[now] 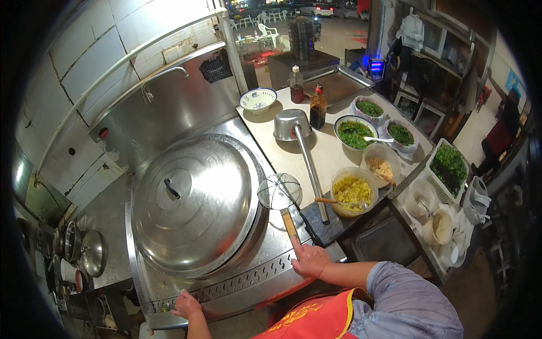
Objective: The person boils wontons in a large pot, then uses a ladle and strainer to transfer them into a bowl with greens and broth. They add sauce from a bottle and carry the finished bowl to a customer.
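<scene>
My right hand [311, 258] touches the wooden handle of a wire skimmer [279, 190] lying on the steel stove's right side; whether its fingers close round the handle is unclear. On the front edge of the stove [250, 298], at the left, rests my left hand [187, 305] with nothing visible in it. Between and beyond my hands, a large round steel lid [203, 212] covers a wide pot. A steel ladle [292, 125] stands on the counter, its long handle pointing towards me. Beside it is a tub of chopped yellow food [352, 188] with a spoon in it.
A faucet [165, 76] juts from the steel backsplash. The counter holds a bowl [258, 100], sauce bottles [317, 106], bowls of chopped greens [356, 131] and a metal tray [338, 82]. A basket of greens [449, 167] is at right; pots [93, 253] are at left. A person [501, 131] is far right.
</scene>
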The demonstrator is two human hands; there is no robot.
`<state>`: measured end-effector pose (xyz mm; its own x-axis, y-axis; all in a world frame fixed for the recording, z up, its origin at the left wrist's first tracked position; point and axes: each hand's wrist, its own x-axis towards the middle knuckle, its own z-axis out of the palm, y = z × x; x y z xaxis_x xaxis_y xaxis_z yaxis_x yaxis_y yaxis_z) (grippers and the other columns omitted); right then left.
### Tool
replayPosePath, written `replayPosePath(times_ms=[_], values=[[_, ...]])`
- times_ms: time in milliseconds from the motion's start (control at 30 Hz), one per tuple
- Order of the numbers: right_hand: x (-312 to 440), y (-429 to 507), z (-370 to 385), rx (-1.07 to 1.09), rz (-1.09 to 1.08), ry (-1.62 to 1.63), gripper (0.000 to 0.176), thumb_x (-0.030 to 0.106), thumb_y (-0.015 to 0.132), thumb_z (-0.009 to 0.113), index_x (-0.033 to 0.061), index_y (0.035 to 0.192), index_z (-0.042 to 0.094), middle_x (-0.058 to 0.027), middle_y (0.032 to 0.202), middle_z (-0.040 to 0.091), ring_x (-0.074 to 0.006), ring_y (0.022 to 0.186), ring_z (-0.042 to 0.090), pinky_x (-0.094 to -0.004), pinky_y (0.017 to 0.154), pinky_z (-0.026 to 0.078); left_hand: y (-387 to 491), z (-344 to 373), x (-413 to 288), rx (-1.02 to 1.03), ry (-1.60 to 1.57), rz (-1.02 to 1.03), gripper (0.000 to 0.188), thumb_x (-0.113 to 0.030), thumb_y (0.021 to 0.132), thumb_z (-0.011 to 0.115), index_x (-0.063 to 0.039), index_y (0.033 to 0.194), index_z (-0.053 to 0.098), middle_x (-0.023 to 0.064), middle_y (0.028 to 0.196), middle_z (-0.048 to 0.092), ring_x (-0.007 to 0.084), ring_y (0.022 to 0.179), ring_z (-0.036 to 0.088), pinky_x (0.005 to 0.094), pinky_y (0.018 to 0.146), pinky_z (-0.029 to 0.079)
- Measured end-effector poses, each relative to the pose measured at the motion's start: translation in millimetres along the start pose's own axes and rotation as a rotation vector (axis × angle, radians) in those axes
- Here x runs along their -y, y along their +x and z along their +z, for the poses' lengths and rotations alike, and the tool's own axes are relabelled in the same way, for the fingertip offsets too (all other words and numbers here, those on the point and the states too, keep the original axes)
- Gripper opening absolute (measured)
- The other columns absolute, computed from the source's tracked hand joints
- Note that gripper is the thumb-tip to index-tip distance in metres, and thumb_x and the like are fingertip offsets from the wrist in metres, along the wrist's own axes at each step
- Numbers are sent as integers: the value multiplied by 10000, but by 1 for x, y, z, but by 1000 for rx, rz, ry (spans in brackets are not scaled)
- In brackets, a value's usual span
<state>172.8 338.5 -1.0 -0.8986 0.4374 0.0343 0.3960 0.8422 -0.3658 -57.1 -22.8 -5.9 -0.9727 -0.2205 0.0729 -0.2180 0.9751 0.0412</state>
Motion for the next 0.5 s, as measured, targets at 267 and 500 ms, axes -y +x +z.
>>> replayPosePath(times_ms=[267, 500], values=[[-1, 0, 1, -8, -3, 11, 701, 363, 814, 587, 52, 1402, 368, -167, 801, 635, -337, 677, 642, -450, 632, 523, 1, 0, -1, 13, 94, 7, 516, -408, 964, 352, -40, 926, 712, 189, 1031, 660, 359, 1002, 609, 573, 984, 308], [2, -1, -4, 25, 29, 4, 691, 364, 822, 580, 59, 1404, 369, -165, 812, 634, -332, 680, 643, -445, 633, 523, 3, 7, 2, -40, 9, 28, 511, -412, 945, 397, -20, 885, 720, 206, 989, 666, 391, 955, 615, 579, 1023, 281]])
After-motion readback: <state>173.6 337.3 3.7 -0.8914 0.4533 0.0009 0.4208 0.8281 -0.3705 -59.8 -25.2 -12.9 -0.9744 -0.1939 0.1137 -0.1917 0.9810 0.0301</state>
